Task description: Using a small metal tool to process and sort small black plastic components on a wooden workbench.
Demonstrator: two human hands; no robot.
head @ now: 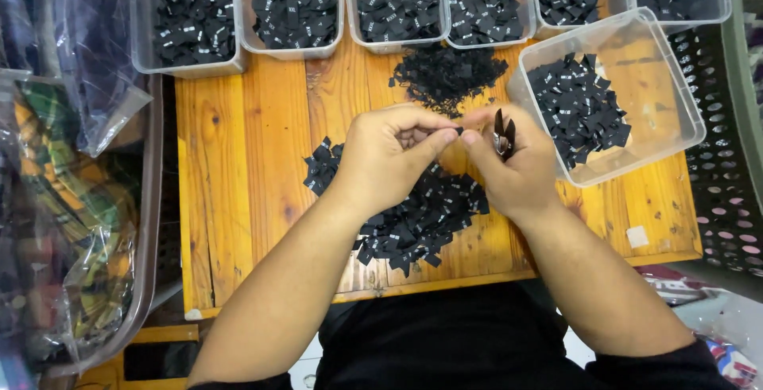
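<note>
Pinching a tiny black label (458, 130) betw. both hands: left hand (389, 155) and right hand (517, 169) closed on it at fingertips, above the loose label pile (413, 215) on the wooden table (238, 199). Right also grips small snips (502, 137). Label looks light, floppy, non-fragile; best held by its edges.

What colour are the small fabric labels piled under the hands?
Black with tiny white markings; the label pile shows best in the head view.
</note>
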